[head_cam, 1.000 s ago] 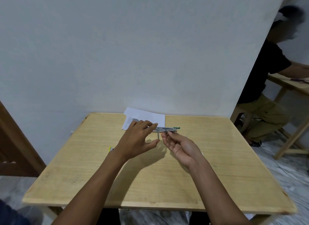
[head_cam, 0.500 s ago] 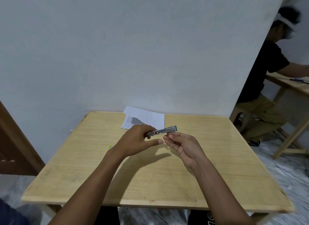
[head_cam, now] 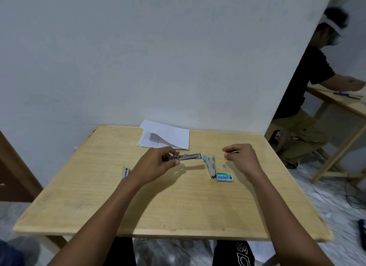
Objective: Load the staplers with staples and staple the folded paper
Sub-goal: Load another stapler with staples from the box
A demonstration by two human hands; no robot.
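A yellow stapler [head_cam: 125, 171] lies just left of the left hand [head_cam: 156, 165], which grips an opened green stapler [head_cam: 188, 157] above the worktop [head_cam: 178, 206], with folded paper [head_cam: 168, 136] beyond it. Between the hands lie a blue stapler [head_cam: 210, 165] and a staple box [head_cam: 224, 176]. The right hand [head_cam: 242, 158] pinches a thin strip [head_cam: 234, 151].

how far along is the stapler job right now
Nothing looks finished. In hand: the left hand grips the opened silver stapler with a green tip; the right hand seems to pinch a thin pale strip, likely staples. Still to do: the blue-handled stapler lies open beside the green staple box, the yellow-tipped stapler lies aside, and the folded white paper waits at the far edge.
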